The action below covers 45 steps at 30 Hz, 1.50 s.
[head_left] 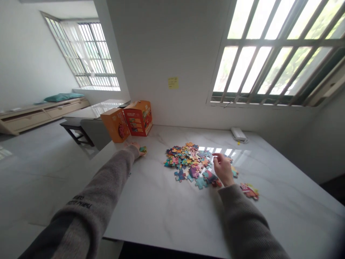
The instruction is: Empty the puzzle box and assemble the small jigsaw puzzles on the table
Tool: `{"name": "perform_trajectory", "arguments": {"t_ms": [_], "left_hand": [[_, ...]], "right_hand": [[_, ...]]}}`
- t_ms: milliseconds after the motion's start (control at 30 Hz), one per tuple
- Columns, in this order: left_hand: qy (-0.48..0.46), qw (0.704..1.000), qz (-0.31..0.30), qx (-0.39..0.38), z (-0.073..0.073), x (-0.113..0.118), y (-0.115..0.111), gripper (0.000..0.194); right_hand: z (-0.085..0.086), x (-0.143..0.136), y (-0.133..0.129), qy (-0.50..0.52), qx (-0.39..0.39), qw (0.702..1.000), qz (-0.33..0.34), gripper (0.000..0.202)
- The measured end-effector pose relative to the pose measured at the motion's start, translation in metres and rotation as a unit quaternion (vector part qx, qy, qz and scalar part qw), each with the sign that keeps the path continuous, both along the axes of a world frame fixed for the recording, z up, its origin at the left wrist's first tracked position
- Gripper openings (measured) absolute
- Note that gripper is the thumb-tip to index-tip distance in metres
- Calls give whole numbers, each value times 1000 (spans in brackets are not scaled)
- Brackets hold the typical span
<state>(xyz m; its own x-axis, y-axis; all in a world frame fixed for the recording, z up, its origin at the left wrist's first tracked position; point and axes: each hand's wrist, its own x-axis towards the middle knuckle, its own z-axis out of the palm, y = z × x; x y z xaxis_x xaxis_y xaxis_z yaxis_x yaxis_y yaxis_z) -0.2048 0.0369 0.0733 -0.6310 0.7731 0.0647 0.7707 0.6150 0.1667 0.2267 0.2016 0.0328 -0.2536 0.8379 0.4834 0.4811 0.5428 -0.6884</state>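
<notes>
At the table's left edge, my left hand (136, 146) is closed around a small greenish-yellow jigsaw puzzle piece (143, 149); the sleeve hides part of the hand, and I cannot tell if more than one piece is there. A loose heap of colourful puzzle pieces (188, 160) lies in the middle of the table. Just over the heap's right side hovers my right hand (223, 168), its fingers bent and apart, with nothing visible in them. Several pieces lie beside and partly behind it. Right of my right wrist sits a small separate group of pink and yellow pieces (250, 191).
Two orange boxes (115, 125) stand at the table's back left corner, near my left hand. A white power strip (238, 134) with a cable lies at the back right. The white marbled table (167, 216) meets a wall bearing a yellow note (173, 82).
</notes>
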Motion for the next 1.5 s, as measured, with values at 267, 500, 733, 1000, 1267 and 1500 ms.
{"name": "perform_trajectory", "arguments": {"t_ms": [267, 500, 733, 1000, 1267, 1500], "left_hand": [[14, 981, -142, 133, 2, 77, 16, 38], [-44, 935, -269, 227, -27, 199, 14, 24], [-91, 888, -349, 285, -60, 210, 11, 18], [-170, 856, -344, 347, -62, 213, 9, 18], [-332, 826, -279, 360, -58, 223, 7, 31], [-429, 768, -279, 386, -52, 225, 8, 46]], "right_hand": [[-32, -2, 26, -197, 59, 979, 1, 33], [-37, -17, 27, -207, 15, 977, 38, 53], [-32, -6, 28, -52, -66, 993, 88, 30], [-18, -4, 9, 150, -186, 960, 143, 35], [2, -33, -38, 263, -243, 912, 199, 44], [1, -54, -76, 262, -317, 873, 262, 46]]}}
